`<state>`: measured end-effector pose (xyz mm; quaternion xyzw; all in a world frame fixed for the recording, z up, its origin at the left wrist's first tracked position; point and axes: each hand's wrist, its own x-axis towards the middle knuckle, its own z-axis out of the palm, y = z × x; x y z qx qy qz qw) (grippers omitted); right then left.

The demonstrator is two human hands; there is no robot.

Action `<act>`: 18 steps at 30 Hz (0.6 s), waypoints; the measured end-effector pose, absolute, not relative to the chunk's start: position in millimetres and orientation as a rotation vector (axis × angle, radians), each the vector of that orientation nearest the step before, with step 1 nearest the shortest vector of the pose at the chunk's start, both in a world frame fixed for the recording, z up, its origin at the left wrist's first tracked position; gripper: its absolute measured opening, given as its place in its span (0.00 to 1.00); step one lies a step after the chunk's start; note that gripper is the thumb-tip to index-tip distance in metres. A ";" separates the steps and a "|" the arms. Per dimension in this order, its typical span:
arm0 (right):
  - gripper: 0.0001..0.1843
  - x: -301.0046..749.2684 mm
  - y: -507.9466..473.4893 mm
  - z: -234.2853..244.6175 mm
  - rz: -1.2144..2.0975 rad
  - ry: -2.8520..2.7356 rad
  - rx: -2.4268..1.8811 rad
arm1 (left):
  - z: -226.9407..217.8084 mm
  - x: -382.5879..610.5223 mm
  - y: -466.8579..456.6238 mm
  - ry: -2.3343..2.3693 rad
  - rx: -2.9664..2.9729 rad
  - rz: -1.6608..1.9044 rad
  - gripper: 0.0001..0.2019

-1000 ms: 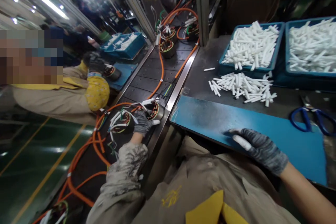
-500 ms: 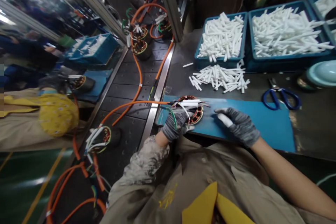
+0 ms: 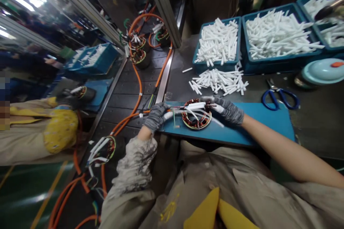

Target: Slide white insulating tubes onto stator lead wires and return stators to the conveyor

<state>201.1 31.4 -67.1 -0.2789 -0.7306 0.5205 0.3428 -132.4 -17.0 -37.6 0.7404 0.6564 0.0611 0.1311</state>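
A motor stator (image 3: 185, 118) with copper windings lies on the blue mat (image 3: 258, 123) in front of me. White sleeves (image 3: 197, 105) sit over the wires running across its top. My left hand (image 3: 156, 116), in a grey knit glove, is closed around the end of an orange cable (image 3: 126, 117) left of the stator. At the stator's upper right, my gloved right hand (image 3: 227, 110) pinches the wire ends just beyond the sleeves. A thin green wire (image 3: 174, 118) hangs beside my left hand.
Loose white sleeves (image 3: 219, 80) lie in a heap behind the mat, before blue bins (image 3: 217, 65) full of them. Blue-handled scissors (image 3: 281, 98) and a lidded jar (image 3: 322, 73) stand right. Left, a conveyor (image 3: 126, 96) carries more stators (image 3: 111, 148); a co-worker's gloved hand (image 3: 67, 98) works beyond.
My left hand has moved left from the stator to the orange cable. My right hand has come left and closed on the wire ends. The green wire has dropped lower.
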 end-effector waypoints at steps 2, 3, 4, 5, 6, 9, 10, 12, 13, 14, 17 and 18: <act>0.25 200.8 33.3 -65.8 1.267 -1.953 -0.697 | -29.5 -128.5 0.6 1.881 2.183 0.194 0.09; 0.25 201.3 32.7 -65.4 1.206 -1.993 -0.696 | -20.5 -126.6 8.7 1.901 2.197 0.217 0.10; 0.25 201.9 31.4 -65.2 1.142 -2.034 -0.710 | -8.5 -124.7 15.8 1.930 2.227 0.254 0.10; 0.25 202.6 29.5 -65.3 1.085 -2.075 -0.731 | 6.0 -122.8 21.6 1.952 2.287 0.302 0.11; 0.25 203.4 27.3 -65.5 1.040 -2.113 -0.747 | 22.1 -120.8 26.2 1.955 2.367 0.353 0.13; 0.27 208.5 20.9 -66.0 1.008 -2.144 -0.724 | 70.7 -115.5 34.4 1.779 2.626 0.455 0.18; 0.27 211.7 19.4 -65.5 1.036 -2.135 -0.696 | 83.7 -114.1 36.4 1.665 2.650 0.436 0.21; 0.27 219.9 17.8 -62.8 1.146 -2.116 -0.629 | 100.1 -111.1 40.6 1.430 2.528 0.333 0.25; 0.27 224.0 17.8 -60.8 1.218 -2.109 -0.601 | 102.9 -108.8 42.9 1.331 2.403 0.274 0.27; 0.28 227.5 18.1 -58.7 1.296 -2.103 -0.569 | 102.3 -105.3 45.3 1.257 2.259 0.221 0.29; 0.27 230.7 19.3 -54.1 1.510 -2.022 -0.540 | 85.1 -84.3 53.4 1.244 2.037 0.156 0.28; 0.27 228.9 19.2 -53.7 1.570 -1.975 -0.561 | 77.0 -74.1 56.6 1.307 2.103 0.180 0.26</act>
